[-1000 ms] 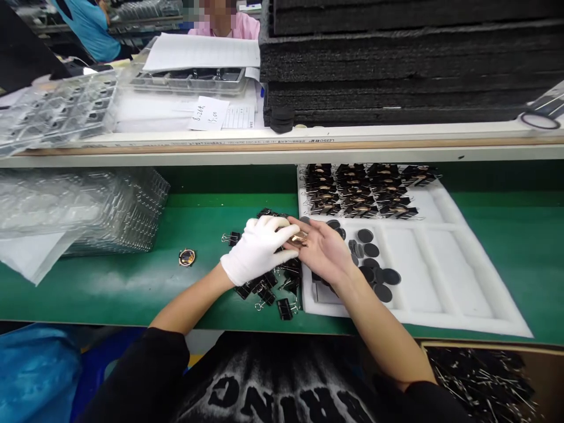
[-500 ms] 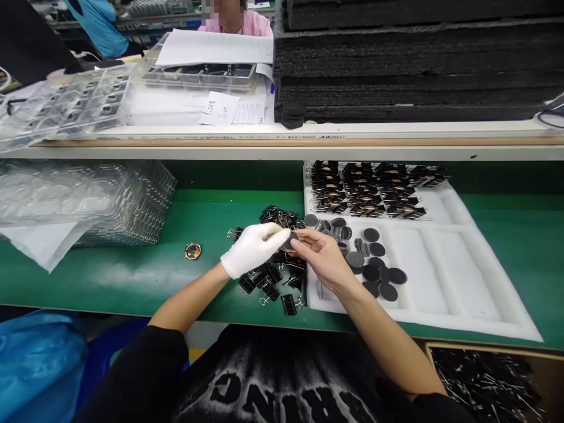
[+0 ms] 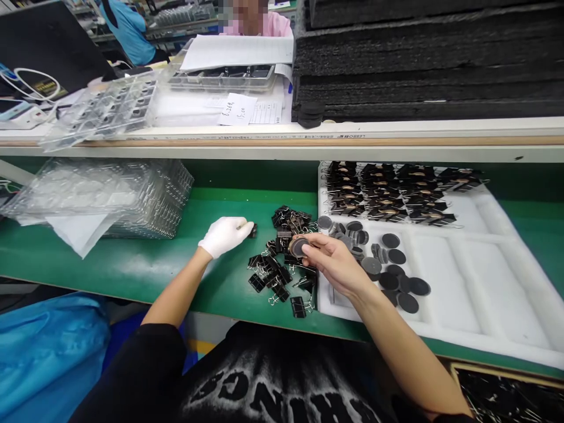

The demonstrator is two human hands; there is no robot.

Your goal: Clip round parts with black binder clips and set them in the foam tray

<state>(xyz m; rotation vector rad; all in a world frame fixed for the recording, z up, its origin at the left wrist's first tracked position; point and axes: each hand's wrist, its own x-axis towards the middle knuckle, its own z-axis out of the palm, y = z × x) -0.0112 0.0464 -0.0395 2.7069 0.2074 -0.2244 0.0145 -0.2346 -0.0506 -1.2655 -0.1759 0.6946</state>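
My left hand (image 3: 224, 236), in a white glove, is closed in a pinch above the green bench, left of a loose pile of black binder clips (image 3: 273, 267). A black binder clip (image 3: 252, 230) shows at its fingertips. Bare, my right hand (image 3: 337, 261) pinches a dark round disc (image 3: 299, 247) by its edge, over the right side of the pile. The disc's rim looks brownish. Loose dark discs (image 3: 372, 266) lie on the white foam tray (image 3: 476, 282) just right of that hand.
Rows of binder clips clamped on round pieces (image 3: 388, 191) fill the tray's back. Clear plastic trays (image 3: 145, 200) are stacked at left. A white shelf edge (image 3: 273, 153) crosses above the bench, bearing black foam sheets (image 3: 396, 64). A box of clips (image 3: 511, 393) stands lower right.
My hands have parted: the left moved left with a binder clip, while the right kept the disc. The round gold-rimmed piece seen on the bench is now out of sight. The view shifted left.
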